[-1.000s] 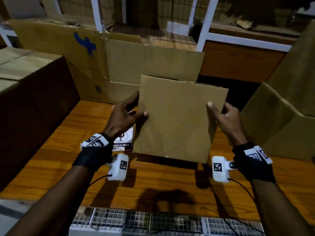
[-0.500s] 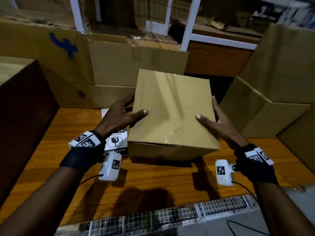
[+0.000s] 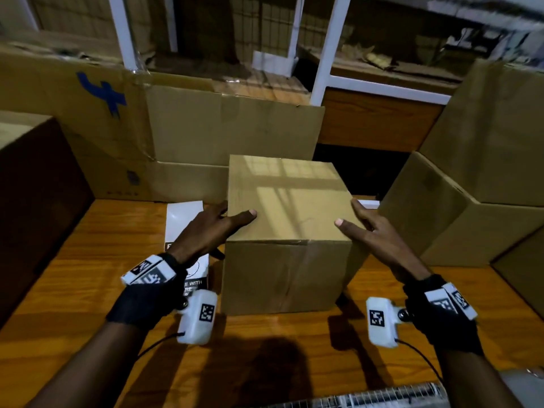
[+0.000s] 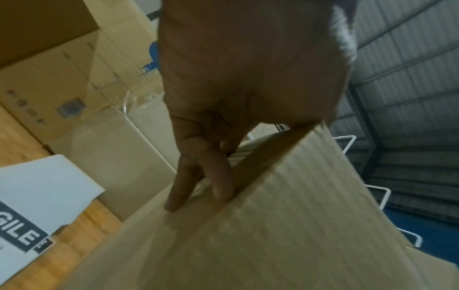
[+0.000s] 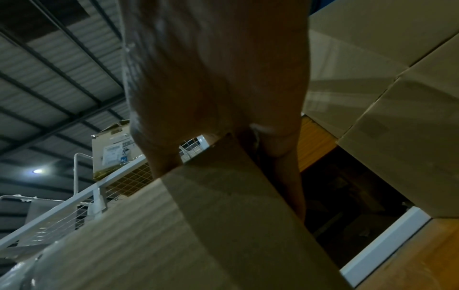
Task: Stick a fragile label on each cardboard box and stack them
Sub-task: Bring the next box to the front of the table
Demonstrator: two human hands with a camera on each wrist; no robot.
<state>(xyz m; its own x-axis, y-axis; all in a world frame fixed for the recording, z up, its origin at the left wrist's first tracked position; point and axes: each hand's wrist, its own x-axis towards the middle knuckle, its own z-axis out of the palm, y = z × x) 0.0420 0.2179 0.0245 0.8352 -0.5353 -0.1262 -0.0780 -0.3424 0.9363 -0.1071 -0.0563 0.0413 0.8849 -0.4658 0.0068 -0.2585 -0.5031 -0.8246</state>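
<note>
- Both hands are bracketing a closed cardboard box (image 3: 287, 231) that is standing on the wooden table (image 3: 97, 272), squarely between them.
- Left hand (image 3: 206, 234) is lying against the box's left side with its fingers straight, while the thumb is reaching over the top edge and resting on the top face.
- From the left wrist view, the fingers (image 4: 188, 188) are pressing flat along the cardboard wall (image 4: 285, 225) without curling round anything.
- Right hand (image 3: 374, 234) is mirroring this on the box's right side: straight fingers are running along the wall and the thumb is lying on the top face.
- From the right wrist view, the right hand's fingers (image 5: 285, 168) are stretching down the side of the box (image 5: 198, 225).
- Just left of the box, partly under the left wrist, a white fragile label sheet (image 3: 184, 219) is lying flat on the table; its black banner is reading "GILE" in the left wrist view (image 4: 37, 206).
- The box's top and front faces are showing plain cardboard only.
- Larger cardboard cartons (image 3: 471, 207) are standing on the right, and others (image 3: 229, 131) are leaning behind the box.
</note>
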